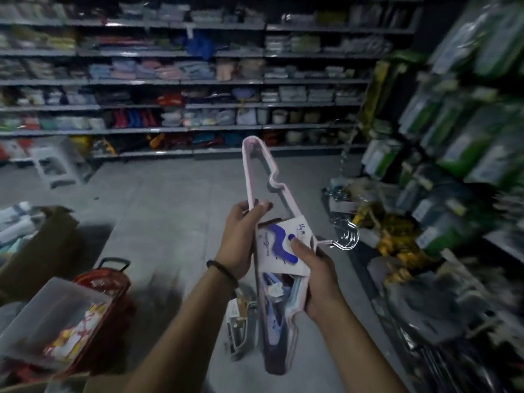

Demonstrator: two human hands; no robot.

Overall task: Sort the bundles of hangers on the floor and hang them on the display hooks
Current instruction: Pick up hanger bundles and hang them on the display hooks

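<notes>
A bundle of pale pink hangers (259,171) is held up at chest height in the middle of the view, standing almost on end. A white card label with a blue hanger picture (279,245) wraps its middle, and its metal hooks (344,236) point right. My left hand (241,239) grips the bundle's upper arm just above the label. My right hand (314,276) grips the label and the lower arm, thumb on the card. More bundles with metal hooks (340,219) lie on the floor to the right.
Blurred display racks of green packets (467,131) fill the right side, with yellow goods (394,239) heaped at their foot. A red basket (107,287), a clear plastic box (56,316) and a cardboard box (39,245) stand at left. Stocked shelves (181,80) line the back; a white stool (54,165) stands before them.
</notes>
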